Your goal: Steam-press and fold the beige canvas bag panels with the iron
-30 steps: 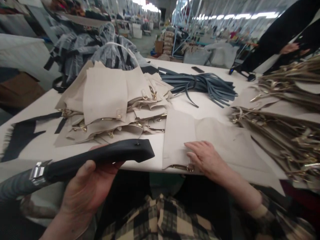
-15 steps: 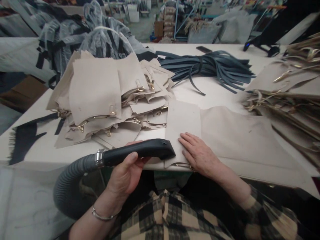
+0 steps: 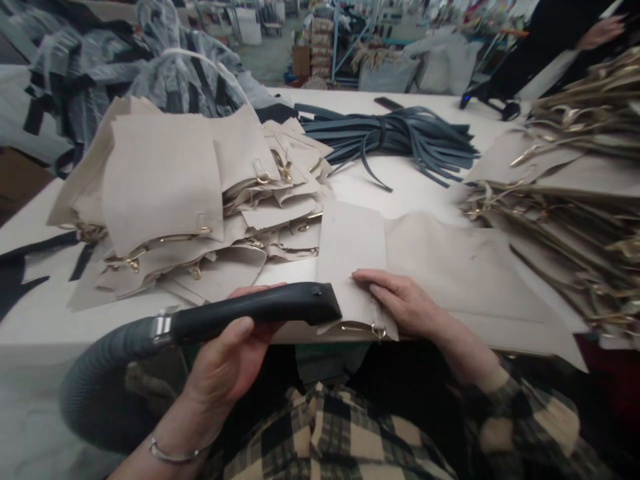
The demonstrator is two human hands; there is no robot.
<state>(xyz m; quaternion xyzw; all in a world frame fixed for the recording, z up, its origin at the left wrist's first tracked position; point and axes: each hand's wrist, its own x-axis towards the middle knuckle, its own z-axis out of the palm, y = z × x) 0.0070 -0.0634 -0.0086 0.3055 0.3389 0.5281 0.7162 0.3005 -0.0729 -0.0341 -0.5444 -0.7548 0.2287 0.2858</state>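
Note:
My left hand (image 3: 231,360) is wrapped round a black nozzle (image 3: 255,312) on a ribbed grey hose (image 3: 107,353). The nozzle's tip lies over the left edge of a beige panel (image 3: 353,243) near the table's front edge. My right hand (image 3: 400,300) rests on the panel with fingers pointing left, nearly together, thumb side hard to make out; it grips nothing visible. A gold ring (image 3: 378,331) shows at the panel's front edge, left of that hand. A wider beige piece (image 3: 455,267) stretches to the right.
A pile of beige pieces with gold fittings (image 3: 165,180) stands at the left, another stack (image 3: 590,220) at the right. Dark blue straps (image 3: 390,137) lie tied behind. Plastic-wrapped goods (image 3: 185,73) sit back left. A person's hand (image 3: 603,32) shows at the upper right.
My right hand has turned and its fingers have drawn closer together, uncovering the gold ring. My left hand still holds the nozzle. The whole view has shifted, and another person's hand now shows.

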